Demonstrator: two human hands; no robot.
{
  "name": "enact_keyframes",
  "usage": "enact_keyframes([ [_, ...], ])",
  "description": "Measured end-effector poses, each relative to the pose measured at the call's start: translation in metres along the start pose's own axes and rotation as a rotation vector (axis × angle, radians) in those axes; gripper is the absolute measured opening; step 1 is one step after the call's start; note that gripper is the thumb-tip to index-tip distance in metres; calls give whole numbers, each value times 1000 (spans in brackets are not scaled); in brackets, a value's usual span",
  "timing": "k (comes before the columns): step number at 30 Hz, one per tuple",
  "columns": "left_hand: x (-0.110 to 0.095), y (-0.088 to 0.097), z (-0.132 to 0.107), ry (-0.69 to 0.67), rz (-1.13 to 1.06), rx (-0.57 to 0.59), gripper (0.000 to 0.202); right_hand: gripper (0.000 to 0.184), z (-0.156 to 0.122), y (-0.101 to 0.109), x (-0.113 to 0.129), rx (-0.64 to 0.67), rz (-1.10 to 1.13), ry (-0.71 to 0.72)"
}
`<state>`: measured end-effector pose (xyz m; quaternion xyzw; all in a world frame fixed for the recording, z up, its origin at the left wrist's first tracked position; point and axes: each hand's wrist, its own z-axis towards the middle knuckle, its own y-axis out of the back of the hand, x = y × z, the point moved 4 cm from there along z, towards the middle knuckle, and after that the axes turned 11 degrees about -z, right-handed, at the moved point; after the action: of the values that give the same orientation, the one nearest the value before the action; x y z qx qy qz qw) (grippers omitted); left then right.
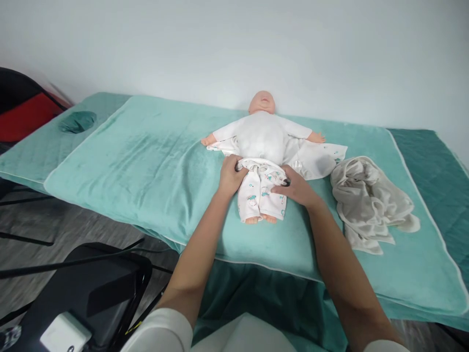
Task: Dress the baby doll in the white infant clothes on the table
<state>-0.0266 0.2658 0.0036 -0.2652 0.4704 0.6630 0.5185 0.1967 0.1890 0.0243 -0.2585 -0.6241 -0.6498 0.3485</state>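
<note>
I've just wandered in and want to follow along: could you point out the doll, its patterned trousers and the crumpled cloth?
Doll (pixel 261 137): head view, on its white torso.
Patterned trousers (pixel 259 186): head view, mid-front of the fabric.
Crumpled cloth (pixel 366 201): head view, among its middle folds.

The person wore a white top (pixel 244 335) with loose short sleeves (pixel 164 330); forearms (pixel 200 239) and hands (pixel 230 177) were bare.

The soft-bodied baby doll (pixel 261 134) had a pink head (pixel 262 102) and white torso. Its small white cloth trousers (pixel 262 195) bore scattered teal prints. The crumpled, satiny cloth (pixel 370 200) was cream, the plush bed cover (pixel 139 156) mint green with whitish piping, the flat chair seat (pixel 84 288) black, the boxy device (pixel 66 333) white.
</note>
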Motion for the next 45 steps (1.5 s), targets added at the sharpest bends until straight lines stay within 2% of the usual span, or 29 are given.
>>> enact_keyframes([
  [2,0,-1,1,3,10,2,12,55,-1,-1,-2,15,-10,-32],
  [7,-7,1,-3,-24,-35,7,25,40,3,-6,-6,-105,-28,-99],
  [13,-29,7,-46,-88,-71,93,33,18,3,-3,-7,-291,-146,-23],
  [17,-36,7,-65,-82,-27,134,29,13,2,-1,-6,-343,-167,-10],
  [23,-30,4,-63,-59,31,128,25,20,-13,-2,-3,-289,-93,-50],
  [27,-25,3,-63,-46,39,126,20,20,-42,-9,0,-197,-36,-44],
  [31,-22,4,-62,-34,18,106,17,28,-70,-19,7,-128,-4,-17],
  [33,-21,5,-62,-31,-5,84,15,43,-78,-24,11,-83,22,13],
  [36,-22,7,-61,-16,-33,71,13,77,-85,-31,14,-44,-5,58],
  [38,-22,7,-60,-4,-37,77,12,87,-88,-35,15,-66,-60,80],
  [42,-25,9,-62,-1,-52,99,11,67,-93,-39,21,-173,-192,82],
  [45,-30,11,-70,-14,-72,175,14,61,-93,-40,25,-216,-250,85],
])
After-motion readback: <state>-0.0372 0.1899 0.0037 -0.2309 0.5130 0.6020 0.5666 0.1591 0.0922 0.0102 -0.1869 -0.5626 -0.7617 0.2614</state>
